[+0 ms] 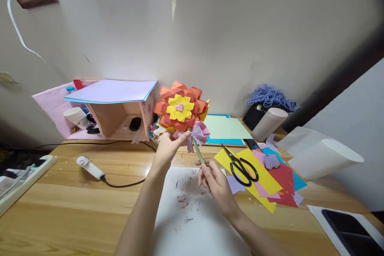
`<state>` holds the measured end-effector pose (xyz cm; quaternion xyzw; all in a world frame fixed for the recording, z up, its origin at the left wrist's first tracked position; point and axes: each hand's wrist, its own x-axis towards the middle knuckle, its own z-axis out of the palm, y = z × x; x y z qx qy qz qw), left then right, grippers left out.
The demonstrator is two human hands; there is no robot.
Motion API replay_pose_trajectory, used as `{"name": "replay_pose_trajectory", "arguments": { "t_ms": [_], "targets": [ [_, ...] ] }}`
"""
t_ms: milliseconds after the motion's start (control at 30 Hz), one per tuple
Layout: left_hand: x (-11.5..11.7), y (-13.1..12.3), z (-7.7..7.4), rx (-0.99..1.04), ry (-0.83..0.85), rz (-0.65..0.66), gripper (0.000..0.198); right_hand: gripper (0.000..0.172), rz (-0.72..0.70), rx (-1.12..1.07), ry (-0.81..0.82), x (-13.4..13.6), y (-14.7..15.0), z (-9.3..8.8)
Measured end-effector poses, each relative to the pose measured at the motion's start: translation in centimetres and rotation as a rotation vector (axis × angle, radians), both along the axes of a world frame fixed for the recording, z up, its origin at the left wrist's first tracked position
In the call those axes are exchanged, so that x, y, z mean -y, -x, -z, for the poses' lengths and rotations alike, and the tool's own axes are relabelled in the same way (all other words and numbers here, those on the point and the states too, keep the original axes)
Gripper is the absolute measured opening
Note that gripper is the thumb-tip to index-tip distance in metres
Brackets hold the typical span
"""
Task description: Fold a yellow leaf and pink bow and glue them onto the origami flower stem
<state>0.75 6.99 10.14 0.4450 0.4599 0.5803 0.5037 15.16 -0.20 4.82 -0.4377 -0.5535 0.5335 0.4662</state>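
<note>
A layered paper flower [179,108] in orange, red and yellow, with a small pink centre, is held up above the desk. Its green stem [197,150] slants down to the right, and a folded pink-purple paper bow [198,133] sits just under the bloom. My left hand [170,146] is closed around the top of the stem below the petals, thumb across it; its other fingers are partly hidden. Lower down, my right hand [213,178] pinches the stem's bottom end between thumb and fingers. Beneath both hands lies a stained white sheet [180,212].
Black scissors [242,168] rest on coloured paper scraps [279,180] at the right. Farther right are a white paper roll [327,158] and a phone [351,230]. A pink box [120,118] stands at the back left, with a white corded device [91,168] before it.
</note>
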Motion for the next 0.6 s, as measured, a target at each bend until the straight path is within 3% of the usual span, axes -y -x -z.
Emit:
{"name": "replay_pose_trajectory", "arguments": {
  "t_ms": [100,233,400,600],
  "targets": [
    [-1.6,-1.5,2.5,-0.040,0.065,0.080,0.028,0.024,0.076,-0.066,0.043,-0.8,-0.6,2.5],
    [-4.3,-3.7,6.2,0.130,0.182,0.241,0.029,0.028,0.152,-0.139,0.117,-2.8,-1.3,5.6],
    [-7.4,-5.5,9.5,0.153,0.265,0.202,0.021,0.035,0.231,-0.200,0.239,-5.9,-1.3,8.1],
    [-9.3,-5.9,11.3,0.121,0.373,0.149,0.019,0.031,0.210,-0.220,0.328,-7.7,-1.4,8.7]
  ]
}}
